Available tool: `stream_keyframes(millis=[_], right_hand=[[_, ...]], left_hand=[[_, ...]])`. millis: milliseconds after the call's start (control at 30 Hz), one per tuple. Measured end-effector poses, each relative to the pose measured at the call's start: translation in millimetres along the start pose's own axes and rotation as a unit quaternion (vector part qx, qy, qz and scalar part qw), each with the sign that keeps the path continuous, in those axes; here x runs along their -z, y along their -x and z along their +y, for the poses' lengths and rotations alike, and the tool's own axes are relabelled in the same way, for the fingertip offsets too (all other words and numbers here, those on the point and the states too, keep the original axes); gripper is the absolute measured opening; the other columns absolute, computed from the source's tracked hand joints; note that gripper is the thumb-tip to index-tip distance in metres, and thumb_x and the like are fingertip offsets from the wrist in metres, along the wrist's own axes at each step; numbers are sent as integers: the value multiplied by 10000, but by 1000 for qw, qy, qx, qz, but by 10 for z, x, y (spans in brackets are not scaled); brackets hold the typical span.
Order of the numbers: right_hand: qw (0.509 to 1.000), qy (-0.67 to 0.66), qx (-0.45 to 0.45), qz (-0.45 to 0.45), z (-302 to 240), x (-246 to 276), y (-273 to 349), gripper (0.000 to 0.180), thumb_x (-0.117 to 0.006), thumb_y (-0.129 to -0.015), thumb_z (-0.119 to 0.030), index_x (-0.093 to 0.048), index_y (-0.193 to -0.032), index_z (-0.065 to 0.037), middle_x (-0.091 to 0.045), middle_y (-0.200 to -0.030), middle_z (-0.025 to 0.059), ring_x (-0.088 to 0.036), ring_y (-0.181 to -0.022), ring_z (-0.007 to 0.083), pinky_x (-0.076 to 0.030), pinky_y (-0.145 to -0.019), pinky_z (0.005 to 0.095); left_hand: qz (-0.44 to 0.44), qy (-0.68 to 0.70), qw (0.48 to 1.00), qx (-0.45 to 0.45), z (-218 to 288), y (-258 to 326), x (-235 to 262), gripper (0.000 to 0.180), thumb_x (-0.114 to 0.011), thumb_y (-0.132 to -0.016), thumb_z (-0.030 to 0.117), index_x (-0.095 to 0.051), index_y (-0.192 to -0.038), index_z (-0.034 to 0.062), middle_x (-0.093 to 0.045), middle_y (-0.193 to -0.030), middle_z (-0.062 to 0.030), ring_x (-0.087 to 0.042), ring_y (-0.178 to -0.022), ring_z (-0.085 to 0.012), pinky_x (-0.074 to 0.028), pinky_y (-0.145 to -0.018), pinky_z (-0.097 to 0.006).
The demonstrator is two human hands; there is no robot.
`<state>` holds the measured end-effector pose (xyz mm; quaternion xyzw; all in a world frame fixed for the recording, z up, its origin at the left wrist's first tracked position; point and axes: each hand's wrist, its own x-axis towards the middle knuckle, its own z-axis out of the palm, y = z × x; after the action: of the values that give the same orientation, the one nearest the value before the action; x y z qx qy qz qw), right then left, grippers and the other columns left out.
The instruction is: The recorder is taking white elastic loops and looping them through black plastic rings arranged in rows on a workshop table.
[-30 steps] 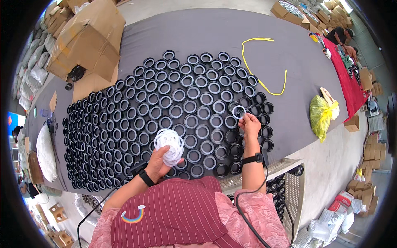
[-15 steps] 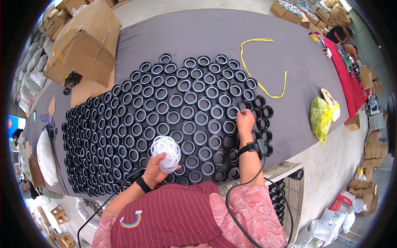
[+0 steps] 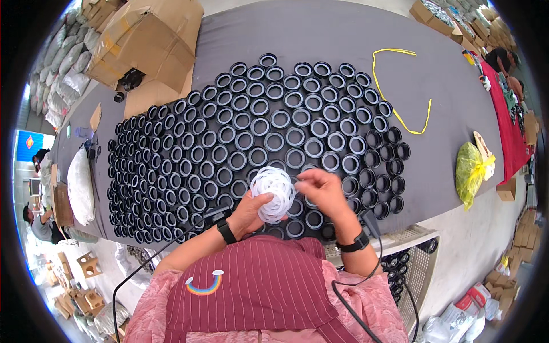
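Observation:
My left hand (image 3: 250, 212) is closed around a loose stack of translucent white rings (image 3: 273, 194), thumb laid over them. Just right of the stack, my right hand (image 3: 323, 193) has its fingertips pinched together near the stack's edge; whatever is between them is too small to make out. Under and around both hands, many black rings (image 3: 244, 140) lie flat in close rows, most showing a pale ring inside their rim. Towards the right end, several all-black rings (image 3: 393, 135) show no pale ring.
A grey cloth (image 3: 320, 28) covers the table. Beyond the rows at left stands a cardboard box (image 3: 148, 48). A yellow strap (image 3: 380, 91) and a yellow plastic bag (image 3: 469, 174) lie to the right. A perforated crate (image 3: 423, 268) with black rings stands by the near edge.
My right hand has moved from the black rings at the right back to the white stack. My left hand still holds the stack. The whole view has shifted.

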<state>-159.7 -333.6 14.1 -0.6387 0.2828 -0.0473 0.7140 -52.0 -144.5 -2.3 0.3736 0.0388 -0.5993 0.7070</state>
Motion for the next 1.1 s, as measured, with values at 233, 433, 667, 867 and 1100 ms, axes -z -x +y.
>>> stream_keyframes(millis=[233,433,667,867,1100], right_hand=[[989,-131,-59,24,147,-86,132,148,-689,-815,-75,-660,-937,3,-638,-709,13,-551,-564,62,-456,-520,215],[979,-108,-10,171,292,360,82,98,-695,-809,-78,-682,-877,-8,-606,-650,-9,-505,-513,48,-383,-464,196],[917,-116,-14,381,678,1497,-357,82,-644,-841,-97,-653,-855,-17,-598,-653,11,-532,-506,74,-427,-427,214],[891,-98,-59,439,783,1990,-746,81,-615,-837,-126,-640,-856,-52,-593,-671,-10,-542,-512,75,-405,-407,205],[885,-56,-126,444,908,2116,-1112,101,-606,-789,-101,-661,-806,-18,-587,-620,17,-529,-485,99,-397,-395,231]], left_hand=[[13,54,998,-3,-10,7,86,469,-599,-861,137,-431,-1298,110,-564,-1184,-98,-607,-1033,-269,-573,-755,-496],[53,67,996,-2,-19,34,179,467,-579,-870,155,-429,-1311,131,-566,-1205,-88,-600,-1047,-271,-548,-788,-525],[68,31,997,10,-7,75,133,429,-561,-881,191,-455,-1294,142,-577,-1191,-77,-585,-1076,-271,-518,-806,-561],[81,34,996,18,-18,17,135,445,-607,-866,215,-466,-1280,133,-587,-1175,-78,-592,-1067,-269,-526,-813,-556],[86,54,995,24,3,14,126,463,-609,-854,159,-437,-1284,134,-567,-1168,-87,-592,-1048,-276,-546,-775,-552]])
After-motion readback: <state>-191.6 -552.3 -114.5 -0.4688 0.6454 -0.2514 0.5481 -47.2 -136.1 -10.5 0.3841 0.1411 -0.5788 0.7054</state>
